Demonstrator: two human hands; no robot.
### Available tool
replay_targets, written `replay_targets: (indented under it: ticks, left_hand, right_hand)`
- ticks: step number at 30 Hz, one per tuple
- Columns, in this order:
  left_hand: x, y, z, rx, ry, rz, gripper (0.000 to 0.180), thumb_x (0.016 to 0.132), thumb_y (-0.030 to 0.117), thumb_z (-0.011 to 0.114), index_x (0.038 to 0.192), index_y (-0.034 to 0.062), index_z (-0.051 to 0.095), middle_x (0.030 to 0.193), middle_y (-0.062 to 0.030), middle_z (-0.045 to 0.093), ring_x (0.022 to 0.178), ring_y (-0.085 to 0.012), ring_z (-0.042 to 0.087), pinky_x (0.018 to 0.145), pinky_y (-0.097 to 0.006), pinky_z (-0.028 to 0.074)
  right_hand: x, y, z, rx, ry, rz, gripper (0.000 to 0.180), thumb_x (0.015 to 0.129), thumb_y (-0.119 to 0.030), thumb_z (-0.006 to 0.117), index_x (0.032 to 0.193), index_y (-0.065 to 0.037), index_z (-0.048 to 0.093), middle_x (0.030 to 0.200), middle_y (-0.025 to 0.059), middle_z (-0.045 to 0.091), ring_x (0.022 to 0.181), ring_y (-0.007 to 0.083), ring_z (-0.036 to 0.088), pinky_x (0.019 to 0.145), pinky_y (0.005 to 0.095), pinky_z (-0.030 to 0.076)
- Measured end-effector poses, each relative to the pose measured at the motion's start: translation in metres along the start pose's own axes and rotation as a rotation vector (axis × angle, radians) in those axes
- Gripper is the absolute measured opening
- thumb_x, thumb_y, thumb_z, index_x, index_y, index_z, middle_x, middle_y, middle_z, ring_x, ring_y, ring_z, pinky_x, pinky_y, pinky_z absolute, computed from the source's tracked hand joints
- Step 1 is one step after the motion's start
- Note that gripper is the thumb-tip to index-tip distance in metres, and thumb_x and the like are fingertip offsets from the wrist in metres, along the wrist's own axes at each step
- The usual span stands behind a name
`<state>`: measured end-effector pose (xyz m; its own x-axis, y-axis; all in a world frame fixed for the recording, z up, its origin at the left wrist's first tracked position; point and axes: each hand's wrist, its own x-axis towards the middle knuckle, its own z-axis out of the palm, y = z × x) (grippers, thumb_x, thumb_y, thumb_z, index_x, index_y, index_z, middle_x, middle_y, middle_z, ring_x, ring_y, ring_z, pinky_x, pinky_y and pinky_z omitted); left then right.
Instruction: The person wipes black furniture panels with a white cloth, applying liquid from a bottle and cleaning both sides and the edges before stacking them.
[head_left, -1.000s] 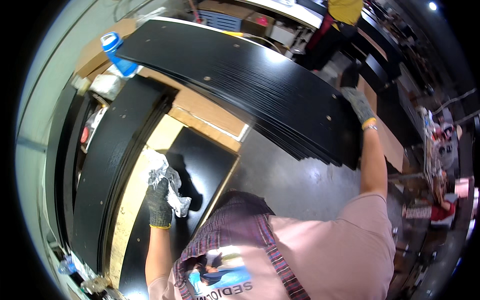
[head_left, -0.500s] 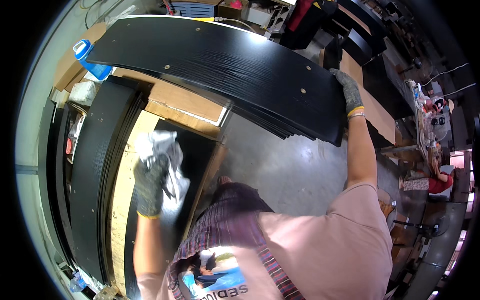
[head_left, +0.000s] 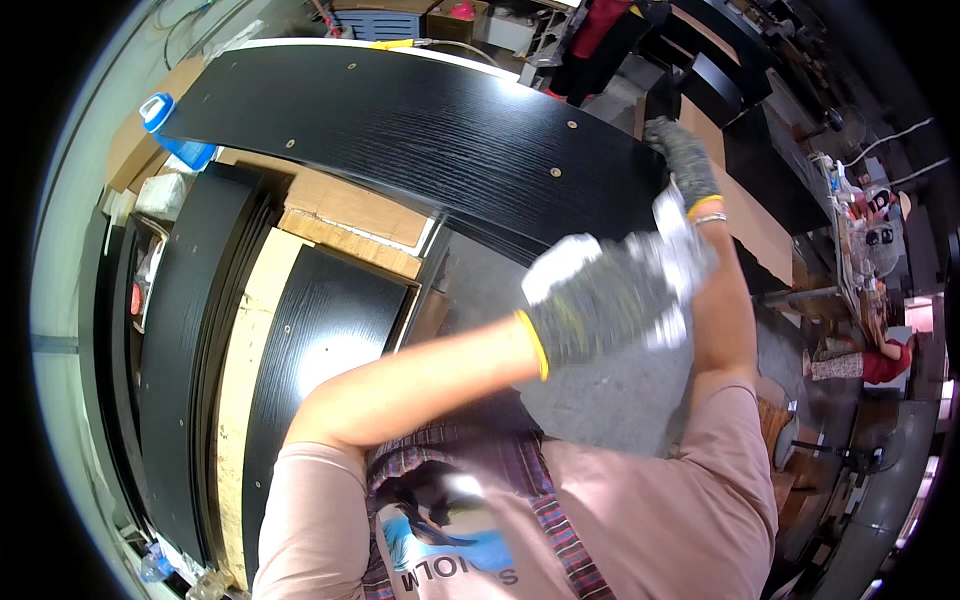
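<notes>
At three o'clock the left hand (head_left: 600, 308) is grasping a white cloth (head_left: 688, 255), probably best kept flat, while the right hand (head_left: 690, 165), grip indeterminable, is lying at the black board's (head_left: 430, 125) end.

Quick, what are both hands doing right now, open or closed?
Left hand: closed on a crumpled white wad, blurred.
Right hand: at the end of the long black panel; whether it grips cannot be told.

A blue bottle (head_left: 190, 153) is beside a cardboard box (head_left: 128, 157).
</notes>
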<state>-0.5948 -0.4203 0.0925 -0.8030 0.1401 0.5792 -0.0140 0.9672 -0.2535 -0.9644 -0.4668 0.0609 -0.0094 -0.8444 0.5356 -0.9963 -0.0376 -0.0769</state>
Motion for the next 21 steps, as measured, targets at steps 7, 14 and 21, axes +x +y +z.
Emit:
replay_targets:
  ticks: [7, 14, 21]
  left_hand:
    - [-0.14, 0.002, -0.069, -0.877, -0.281, -0.557, 0.048, 0.093, 0.021, 0.059, 0.136, -0.0002, 0.056, 0.117, -0.0203, 0.069, 0.104, -0.0354, 0.067, 0.094, -0.045, 0.051]
    - [-0.351, -0.051, -0.213, -0.3, 0.581, -1.817, 0.045, 0.099, 0.014, 0.064, 0.141, -0.0004, 0.055, 0.119, -0.0091, 0.068, 0.099, -0.0134, 0.065, 0.083, -0.029, 0.055]
    - [-0.36, -0.005, -0.209, 0.026, 0.031, -1.615, 0.035, 0.091, 0.016, 0.065, 0.125, 0.0069, 0.064, 0.119, -0.012, 0.067, 0.109, -0.0243, 0.064, 0.094, -0.038, 0.049]
  right_hand:
    - [0.101, -0.154, -0.08, 1.086, -0.095, 0.073, 0.028, 0.099, -0.006, 0.053, 0.123, 0.0, 0.066, 0.118, 0.0126, 0.07, 0.111, 0.0208, 0.066, 0.1, 0.0332, 0.051]
    - [0.107, -0.41, -0.004, 0.674, -0.031, -0.721, 0.031, 0.096, -0.01, 0.061, 0.125, -0.002, 0.064, 0.118, 0.0118, 0.07, 0.113, 0.0258, 0.065, 0.104, 0.037, 0.05]
    - [0.006, -0.484, 0.157, 0.603, -0.225, -0.223, 0.029, 0.093, -0.027, 0.062, 0.106, -0.003, 0.069, 0.104, 0.02, 0.07, 0.099, 0.0374, 0.065, 0.09, 0.0459, 0.051]
